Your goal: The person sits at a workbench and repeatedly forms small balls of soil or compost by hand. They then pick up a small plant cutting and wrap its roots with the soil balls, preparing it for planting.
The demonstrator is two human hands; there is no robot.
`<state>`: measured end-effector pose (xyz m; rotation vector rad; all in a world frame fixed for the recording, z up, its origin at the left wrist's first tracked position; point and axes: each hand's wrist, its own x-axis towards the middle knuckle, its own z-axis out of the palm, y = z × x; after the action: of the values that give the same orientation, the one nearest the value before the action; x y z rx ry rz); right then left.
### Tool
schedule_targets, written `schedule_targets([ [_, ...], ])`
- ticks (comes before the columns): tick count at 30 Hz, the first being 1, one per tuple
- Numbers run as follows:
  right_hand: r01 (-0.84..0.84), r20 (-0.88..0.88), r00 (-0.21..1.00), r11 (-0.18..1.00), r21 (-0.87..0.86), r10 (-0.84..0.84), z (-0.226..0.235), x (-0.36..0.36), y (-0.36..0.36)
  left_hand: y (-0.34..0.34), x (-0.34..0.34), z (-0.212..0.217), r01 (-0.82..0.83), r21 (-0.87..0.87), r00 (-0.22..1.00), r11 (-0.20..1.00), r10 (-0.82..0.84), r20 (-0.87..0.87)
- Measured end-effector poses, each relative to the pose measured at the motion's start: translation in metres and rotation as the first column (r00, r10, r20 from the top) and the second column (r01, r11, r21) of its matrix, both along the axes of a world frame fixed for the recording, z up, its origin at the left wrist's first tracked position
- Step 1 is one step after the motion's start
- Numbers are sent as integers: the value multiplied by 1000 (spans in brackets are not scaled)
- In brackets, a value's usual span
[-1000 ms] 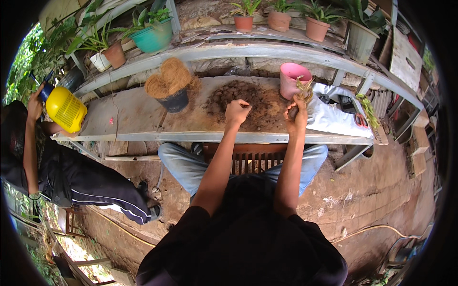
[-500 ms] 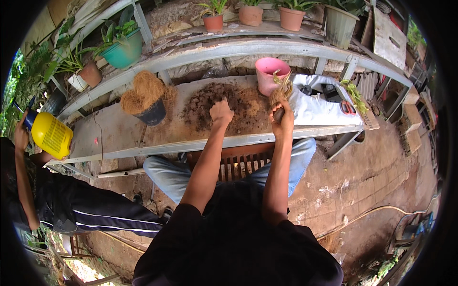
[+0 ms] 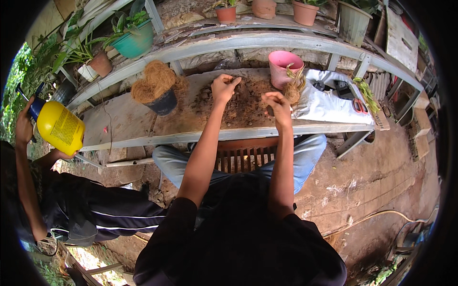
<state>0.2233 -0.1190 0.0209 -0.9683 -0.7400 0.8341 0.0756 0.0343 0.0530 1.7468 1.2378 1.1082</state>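
My left hand (image 3: 225,89) is over the far side of a heap of dark soil (image 3: 248,112) on the bench, its fingers pinched together; what they hold, if anything, is too small to make out. At the right edge of the soil my right hand (image 3: 280,107) has its fingers curled round a dark lump (image 3: 271,111), mostly hidden by the palm. Just beyond that hand lies an uprooted plant (image 3: 295,89) with a fibrous brown root ball and pale wilted leaves. A pink pot (image 3: 281,72) stands behind it.
A black pot (image 3: 163,103) heaped with coconut fibre stands left on the bench (image 3: 114,119). On a white sack (image 3: 319,107) at right lie red-handled scissors (image 3: 359,106) and dark items. A person at far left holds a yellow spray bottle (image 3: 58,127). Potted plants line the back shelf.
My left hand has lifted from the middle of the soil toward its far side. My right hand, still round the dark lump, has turned and moved slightly left, away from the plant. The view has shifted.
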Motion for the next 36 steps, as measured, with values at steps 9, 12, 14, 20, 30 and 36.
schedule_targets([
  [9, 16, 166, 986, 990, -137, 7, -19, -30, 21, -15, 6, -2, 292, -103, 954, 951, -297, -31],
  [12, 85, 213, 976, 983, -161, -49, -36, -28, 32, -19, 6, -5, 422, -121, 906, 899, -423, 18],
  [14, 149, 243, 964, 975, -166, -106, -41, -25, 36, -20, 6, -4, 471, -132, 881, 872, -473, 24],
  [20, 300, 414, 875, 952, -61, -249, -36, -24, 28, -24, 4, -3, 396, -91, 918, 914, -398, -2],
  [30, 304, 225, 936, 945, -123, -272, -32, -16, 48, -15, -24, 12, 129, -323, 920, 937, 9, 392],
  [36, 358, 356, 885, 928, -105, -301, -36, -13, 78, 6, -53, -3, 440, -438, 656, 784, 53, 753],
])
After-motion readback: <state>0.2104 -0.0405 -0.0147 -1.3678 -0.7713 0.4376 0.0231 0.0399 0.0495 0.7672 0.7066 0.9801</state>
